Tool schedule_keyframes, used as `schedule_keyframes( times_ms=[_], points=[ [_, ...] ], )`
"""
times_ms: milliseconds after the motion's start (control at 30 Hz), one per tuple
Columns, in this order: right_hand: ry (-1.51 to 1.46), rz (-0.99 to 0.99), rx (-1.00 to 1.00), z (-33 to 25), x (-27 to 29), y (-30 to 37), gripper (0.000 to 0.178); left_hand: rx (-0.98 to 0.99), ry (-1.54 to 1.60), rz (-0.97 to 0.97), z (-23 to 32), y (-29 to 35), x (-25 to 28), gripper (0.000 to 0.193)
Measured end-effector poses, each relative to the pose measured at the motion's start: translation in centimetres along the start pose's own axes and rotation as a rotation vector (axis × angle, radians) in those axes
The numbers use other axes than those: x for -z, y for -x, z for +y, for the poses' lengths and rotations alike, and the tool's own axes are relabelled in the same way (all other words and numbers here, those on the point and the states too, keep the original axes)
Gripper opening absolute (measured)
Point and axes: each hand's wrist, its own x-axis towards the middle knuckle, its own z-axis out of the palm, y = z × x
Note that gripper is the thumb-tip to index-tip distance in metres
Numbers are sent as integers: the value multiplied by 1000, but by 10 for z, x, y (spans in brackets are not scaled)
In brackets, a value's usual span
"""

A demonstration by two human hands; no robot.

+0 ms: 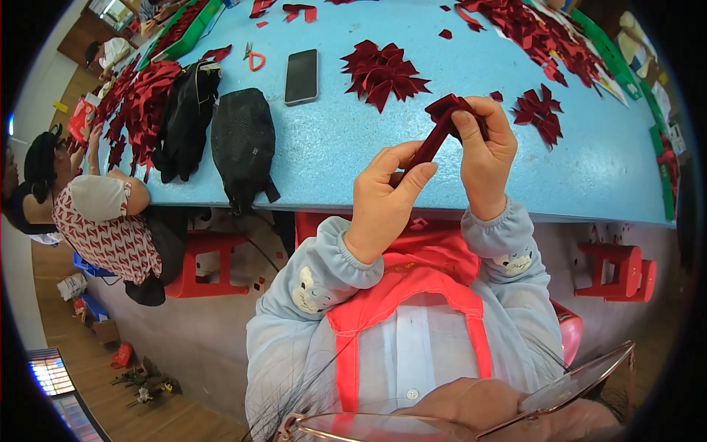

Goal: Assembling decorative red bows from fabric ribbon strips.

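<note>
Between my hands, just over the table's near edge, is a dark red velvet ribbon [436, 136], folded into a loop at its upper end. My left hand [379, 202] pinches its lower end between thumb and fingers. My right hand [487, 158] is closed on the folded upper end, the thumb pressed on top. Part of the ribbon is hidden behind my fingers. Beyond my hands lies a heap of dark red velvet bows [381, 72]. To the right of my right hand sits a smaller group of bows [540, 116].
On the blue table [324, 158] lie a phone [301, 76], orange-handled scissors [255, 59], a black pouch [243, 144] and a dark bag [188, 118]. Green trays [188, 33] hold red pieces. A co-worker [110, 214] sits at left. Red stools [618, 269] stand at right.
</note>
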Motion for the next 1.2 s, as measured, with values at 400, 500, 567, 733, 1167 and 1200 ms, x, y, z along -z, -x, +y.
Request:
schedule_keyframes(
  times_ms=[400,500,567,733,1167,1200],
  points=[
    [-348,-83,-521,-7,9,0,13,84,39,-202,-21,-8,14,17],
    [-440,-162,-659,-5,18,3,14,-226,-184,-179,-32,-14,16,15],
    [-540,-240,-751,-2,22,5,15,-374,-295,-164,-34,-10,19,14],
    [-505,-261,-778,4,27,13,15,-100,-286,-465,-11,-1,27,13],
    [-444,-289,-852,15,18,31,17,-22,-564,-352,-20,4,38,15],
    [-436,-315,-853,14,18,32,16,28,-636,-321,-19,4,38,16]
  ],
)
